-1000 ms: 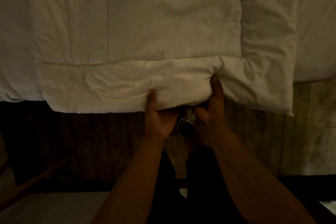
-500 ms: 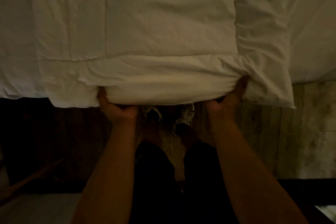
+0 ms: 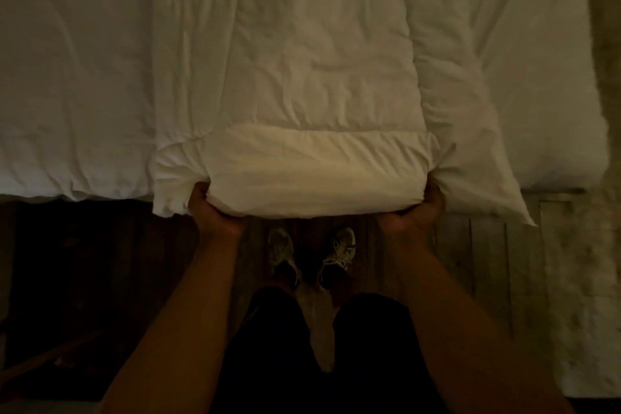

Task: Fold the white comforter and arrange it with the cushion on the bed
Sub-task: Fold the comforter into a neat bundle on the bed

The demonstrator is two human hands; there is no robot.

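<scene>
The white comforter (image 3: 302,70) lies as a long folded strip down the bed, its near end hanging over the bed's front edge. That near end is bunched into a thick roll. My left hand (image 3: 210,210) grips the roll's left side from below. My right hand (image 3: 418,210) grips its right side the same way, fingers hidden under the fabric. No cushion is in view.
The bed's white sheet (image 3: 67,77) spreads to the left and right of the comforter. Dark wooden floor (image 3: 100,279) lies below the bed edge, with my two light shoes (image 3: 312,252) on it. A pale rug (image 3: 584,296) covers the floor at the right.
My hands have moved apart from the middle of the comforter's edge to its two sides. The near edge has been lifted and rolled up thicker.
</scene>
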